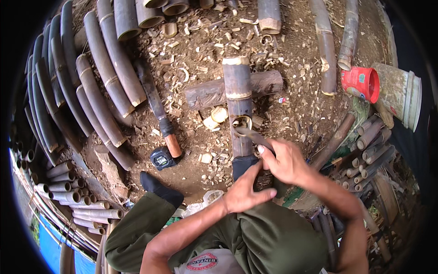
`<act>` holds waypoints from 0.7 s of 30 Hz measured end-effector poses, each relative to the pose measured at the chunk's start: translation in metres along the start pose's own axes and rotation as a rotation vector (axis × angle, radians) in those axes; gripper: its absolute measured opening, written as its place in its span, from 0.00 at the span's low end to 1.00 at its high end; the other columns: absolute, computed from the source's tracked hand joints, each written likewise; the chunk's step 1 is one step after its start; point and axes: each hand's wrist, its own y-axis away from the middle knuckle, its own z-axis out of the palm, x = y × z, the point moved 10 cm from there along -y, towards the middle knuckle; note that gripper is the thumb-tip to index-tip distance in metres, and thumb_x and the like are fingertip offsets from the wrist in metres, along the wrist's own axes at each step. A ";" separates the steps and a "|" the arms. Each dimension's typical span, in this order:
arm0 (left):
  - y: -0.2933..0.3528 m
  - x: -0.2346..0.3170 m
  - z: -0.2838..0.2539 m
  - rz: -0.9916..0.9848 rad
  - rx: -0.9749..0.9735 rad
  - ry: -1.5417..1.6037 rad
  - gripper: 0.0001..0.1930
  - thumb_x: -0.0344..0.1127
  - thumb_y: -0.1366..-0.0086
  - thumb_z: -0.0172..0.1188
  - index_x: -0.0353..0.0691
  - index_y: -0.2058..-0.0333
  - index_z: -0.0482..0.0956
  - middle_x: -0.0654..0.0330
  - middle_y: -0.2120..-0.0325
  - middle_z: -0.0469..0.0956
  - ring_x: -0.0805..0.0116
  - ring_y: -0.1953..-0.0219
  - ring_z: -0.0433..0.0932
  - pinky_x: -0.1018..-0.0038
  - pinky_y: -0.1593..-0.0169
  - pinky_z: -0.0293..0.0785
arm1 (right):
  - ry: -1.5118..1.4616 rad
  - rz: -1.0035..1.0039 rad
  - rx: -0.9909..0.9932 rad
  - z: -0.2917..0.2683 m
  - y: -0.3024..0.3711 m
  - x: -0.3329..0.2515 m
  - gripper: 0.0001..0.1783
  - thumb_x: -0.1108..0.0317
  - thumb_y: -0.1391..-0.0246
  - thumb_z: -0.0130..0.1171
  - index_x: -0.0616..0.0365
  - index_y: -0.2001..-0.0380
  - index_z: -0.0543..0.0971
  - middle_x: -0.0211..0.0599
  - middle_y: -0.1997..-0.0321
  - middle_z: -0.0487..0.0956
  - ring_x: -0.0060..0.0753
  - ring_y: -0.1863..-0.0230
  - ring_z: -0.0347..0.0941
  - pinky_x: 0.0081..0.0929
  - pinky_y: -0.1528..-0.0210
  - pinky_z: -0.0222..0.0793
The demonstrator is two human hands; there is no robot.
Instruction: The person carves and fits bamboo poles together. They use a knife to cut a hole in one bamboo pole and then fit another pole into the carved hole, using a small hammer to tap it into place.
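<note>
A thick dark bamboo tube (239,102) is laid in the middle of the scene, pointing from near to far. Its far part is held up by a short brown log (269,83), which is set crossways under it. The tube's near end is covered by the right foot (244,165), in a dark sock. A round hole is cut in the tube's upper side.

A metal blade (253,134) is gripped by the right hand (287,162); the fingers are closed around it and the thumb is pressed along it. The blade's far end is held at the hole. The left hand (244,192) is kept just near the right hand, with its thumb spread out to the right. Its fingertips are partly hidden, so it cannot be told if anything is gripped by them.

To the left, a machete (153,91) is laid on the dirt, and a black tape measure (163,158) is set just beside its wooden handle. More bamboo tubes (109,59) are lined up at the far left. At the right, a red tub (360,84) is seen next to a dirty pale bucket (401,98). The ground is covered with wood chips (219,171).
</note>
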 end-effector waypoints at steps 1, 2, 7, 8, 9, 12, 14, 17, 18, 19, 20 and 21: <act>0.008 -0.002 0.001 0.002 0.030 -0.072 0.44 0.47 0.41 0.67 0.29 0.35 0.54 0.40 0.40 0.63 0.48 0.36 0.63 0.59 0.34 0.58 | -0.235 0.016 0.059 0.008 0.010 -0.001 0.16 0.59 0.34 0.46 0.62 0.63 0.77 0.48 0.69 0.83 0.45 0.64 0.81 0.39 0.59 0.75; 0.016 -0.013 -0.001 -0.041 0.057 -0.011 0.41 0.40 0.43 0.65 0.30 0.36 0.55 0.38 0.44 0.66 0.47 0.40 0.68 0.59 0.38 0.64 | -0.474 0.033 0.117 0.017 0.016 -0.002 0.15 0.62 0.33 0.45 0.63 0.62 0.75 0.46 0.66 0.84 0.36 0.62 0.81 0.33 0.56 0.75; 0.047 -0.035 -0.086 -0.320 0.363 -0.496 0.23 0.36 0.50 0.65 0.33 0.55 0.75 0.52 0.76 0.79 0.58 0.75 0.80 0.65 0.66 0.78 | -0.823 0.233 -0.118 0.094 -0.024 0.000 0.16 0.63 0.32 0.44 0.67 0.62 0.74 0.43 0.68 0.83 0.33 0.72 0.80 0.29 0.70 0.76; 0.046 -0.031 -0.102 -0.342 0.407 -0.541 0.20 0.36 0.50 0.67 0.33 0.59 0.77 0.54 0.78 0.79 0.61 0.77 0.79 0.65 0.68 0.78 | -0.836 0.378 -0.272 0.103 -0.029 -0.010 0.16 0.64 0.31 0.44 0.68 0.62 0.73 0.42 0.69 0.82 0.29 0.75 0.80 0.25 0.76 0.75; 0.045 -0.038 -0.117 -0.315 0.424 -0.517 0.19 0.37 0.51 0.68 0.33 0.61 0.79 0.53 0.78 0.80 0.61 0.77 0.80 0.65 0.68 0.78 | -0.909 0.357 -0.261 0.109 -0.038 -0.019 0.19 0.62 0.31 0.44 0.70 0.64 0.76 0.43 0.70 0.82 0.26 0.81 0.77 0.24 0.83 0.72; 0.037 0.005 -0.159 -0.263 0.372 -0.771 0.16 0.38 0.52 0.70 0.34 0.67 0.81 0.51 0.77 0.82 0.62 0.76 0.82 0.67 0.68 0.80 | -1.243 0.277 -0.168 0.107 -0.048 -0.037 0.21 0.61 0.31 0.44 0.74 0.59 0.75 0.49 0.67 0.82 0.34 0.78 0.80 0.26 0.78 0.78; 0.016 0.049 -0.163 -0.213 0.243 -1.014 0.16 0.38 0.53 0.71 0.36 0.67 0.82 0.52 0.76 0.83 0.59 0.75 0.83 0.65 0.66 0.81 | -1.542 0.211 -0.141 0.099 -0.050 -0.040 0.22 0.60 0.32 0.45 0.75 0.60 0.74 0.53 0.64 0.81 0.36 0.76 0.81 0.27 0.76 0.80; -0.011 0.104 -0.156 -0.295 0.084 -1.281 0.13 0.38 0.53 0.68 0.40 0.68 0.82 0.54 0.74 0.82 0.54 0.71 0.83 0.62 0.63 0.80 | -1.859 0.134 -0.145 0.079 -0.048 -0.049 0.21 0.60 0.32 0.45 0.73 0.58 0.73 0.54 0.59 0.81 0.40 0.70 0.82 0.30 0.70 0.82; -0.023 0.117 -0.150 -0.327 -0.005 -1.359 0.12 0.40 0.50 0.67 0.42 0.68 0.82 0.55 0.73 0.82 0.54 0.69 0.83 0.62 0.64 0.80 | -1.960 0.098 -0.152 0.071 -0.047 -0.050 0.20 0.61 0.32 0.44 0.72 0.57 0.74 0.52 0.58 0.81 0.41 0.69 0.82 0.32 0.68 0.82; -0.037 0.131 -0.141 -0.343 -0.069 -1.457 0.10 0.39 0.49 0.67 0.42 0.69 0.82 0.55 0.73 0.82 0.56 0.69 0.84 0.63 0.64 0.80 | -2.080 0.071 -0.157 0.069 -0.047 -0.045 0.20 0.60 0.32 0.44 0.70 0.56 0.74 0.51 0.58 0.81 0.41 0.69 0.82 0.33 0.67 0.82; -0.050 0.142 -0.129 -0.358 -0.139 -1.555 0.08 0.39 0.47 0.66 0.42 0.71 0.83 0.56 0.73 0.83 0.58 0.69 0.84 0.64 0.65 0.80 | -2.203 0.044 -0.159 0.072 -0.047 -0.038 0.20 0.60 0.32 0.43 0.68 0.55 0.74 0.50 0.57 0.82 0.42 0.68 0.82 0.33 0.65 0.82; -0.062 0.152 -0.118 -0.375 -0.212 -1.649 0.07 0.38 0.46 0.65 0.42 0.72 0.84 0.57 0.73 0.83 0.59 0.69 0.84 0.65 0.65 0.80 | -2.327 0.019 -0.161 0.072 -0.045 -0.034 0.20 0.59 0.31 0.42 0.66 0.54 0.75 0.49 0.56 0.82 0.42 0.67 0.82 0.34 0.64 0.81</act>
